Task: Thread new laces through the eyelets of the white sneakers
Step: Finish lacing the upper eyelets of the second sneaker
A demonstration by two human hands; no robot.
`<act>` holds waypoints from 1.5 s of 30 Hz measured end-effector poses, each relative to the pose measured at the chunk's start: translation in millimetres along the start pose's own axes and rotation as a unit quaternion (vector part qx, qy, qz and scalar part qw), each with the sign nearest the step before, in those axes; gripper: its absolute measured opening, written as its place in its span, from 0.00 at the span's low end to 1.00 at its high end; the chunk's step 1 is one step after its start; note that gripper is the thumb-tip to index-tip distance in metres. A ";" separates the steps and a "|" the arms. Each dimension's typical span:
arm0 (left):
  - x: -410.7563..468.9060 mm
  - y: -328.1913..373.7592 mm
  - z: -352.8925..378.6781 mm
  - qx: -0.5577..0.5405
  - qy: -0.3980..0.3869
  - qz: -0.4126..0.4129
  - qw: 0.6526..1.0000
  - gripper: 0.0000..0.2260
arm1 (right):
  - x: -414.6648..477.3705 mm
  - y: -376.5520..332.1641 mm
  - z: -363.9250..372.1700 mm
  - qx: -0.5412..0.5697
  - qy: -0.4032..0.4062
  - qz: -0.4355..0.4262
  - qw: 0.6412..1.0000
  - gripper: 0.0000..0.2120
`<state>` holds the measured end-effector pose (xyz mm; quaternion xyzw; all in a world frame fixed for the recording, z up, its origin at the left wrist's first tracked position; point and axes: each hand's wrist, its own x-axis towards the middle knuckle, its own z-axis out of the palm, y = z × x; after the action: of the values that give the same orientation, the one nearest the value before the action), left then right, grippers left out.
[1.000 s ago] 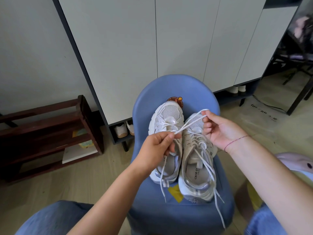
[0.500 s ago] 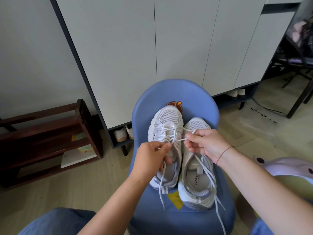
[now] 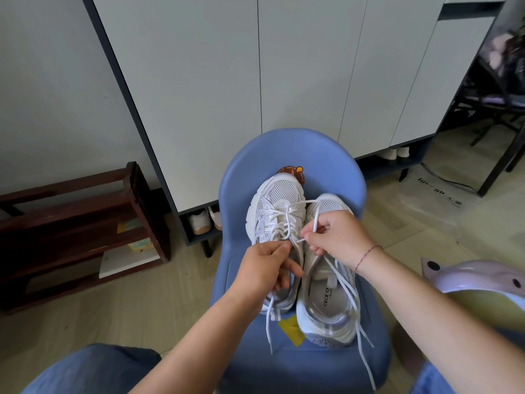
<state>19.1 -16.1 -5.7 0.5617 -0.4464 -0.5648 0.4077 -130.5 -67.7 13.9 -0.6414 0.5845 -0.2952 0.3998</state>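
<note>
chair back (image 3: 292,149) behind sneakers (image 3: 284,193), floor (image 3: 142,308) open

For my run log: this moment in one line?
phase: lacing | left hand: pinches white shoelace | right hand: pinches shoelace | white mesh sneakers: on blue plastic chair

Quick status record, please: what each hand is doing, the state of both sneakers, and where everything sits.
surface: blue chair, both sneakers on its seat, toes toward the backrest
left hand: pinches a white lace over the left-side sneaker
right hand: pinches a strand of that lace, above the right-side sneaker
left-side sneaker: lace crossed over front eyelets
right-side sneaker: lacing loose, ends trailing off the seat front
threading: not finished
</note>
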 end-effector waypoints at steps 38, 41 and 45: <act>5.1 -19.6 12.2 0.015 0.080 0.086 0.993 0.04 | 7.0 1.8 1.8 -0.115 0.019 -0.047 0.992 0.03; 6.0 -22.2 15.9 0.027 0.106 0.091 0.990 0.06 | 7.4 2.8 0.6 -0.110 0.013 -0.042 0.993 0.12; 6.1 -24.5 19.4 0.059 0.139 0.110 0.982 0.08 | 3.9 3.2 6.8 -0.112 0.020 -0.037 0.993 0.14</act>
<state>0.5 -14.5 -31.6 0.6053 -0.4769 -0.4057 0.4915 -125.8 -70.3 7.4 -0.6972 0.5977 -0.2555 0.3021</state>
